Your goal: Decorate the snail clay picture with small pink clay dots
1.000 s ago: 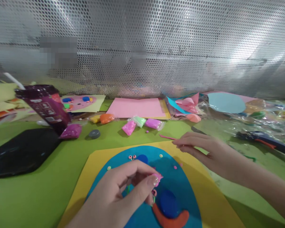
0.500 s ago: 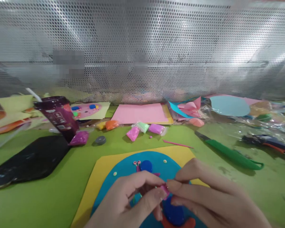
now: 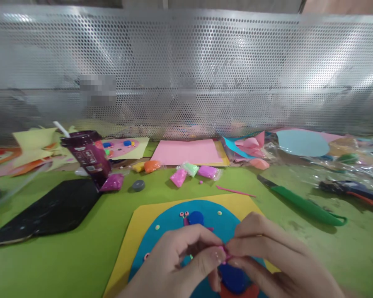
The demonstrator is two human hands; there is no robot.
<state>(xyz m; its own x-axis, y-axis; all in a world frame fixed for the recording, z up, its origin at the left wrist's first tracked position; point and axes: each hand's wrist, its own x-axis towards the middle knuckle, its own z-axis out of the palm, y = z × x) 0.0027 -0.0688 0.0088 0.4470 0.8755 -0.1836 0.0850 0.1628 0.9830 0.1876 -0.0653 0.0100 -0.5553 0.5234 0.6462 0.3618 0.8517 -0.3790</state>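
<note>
Between my two hands is a small lump of pink modelling clay [image 3: 225, 255]. My left hand [image 3: 182, 265] pinches it between thumb and forefinger, and my right hand [image 3: 273, 252] presses its fingertips on it from the other side. Both hands hover over a blue paper disc [image 3: 170, 215] lying on a yellow sheet [image 3: 124, 244]. On the disc I see a dark blue clay round [image 3: 196, 217] beside pink eyes on stalks [image 3: 184, 215], and small pale dots. A larger dark blue round [image 3: 234, 278] with red-orange clay below it is partly hidden by my hands.
Bagged clay packets [image 3: 178, 177] and a thin pink clay strip [image 3: 236, 191] lie beyond the disc. Left stand a dark purple cup with a straw [image 3: 88, 157] and a black board [image 3: 49, 211]. A green-handled knife [image 3: 301, 203] lies right. A perforated metal panel [image 3: 186, 62] closes the back.
The view has tilted up a little and shifted, so everything sits slightly lower and further right. My fingers have closed more tightly around the pink clay.
</note>
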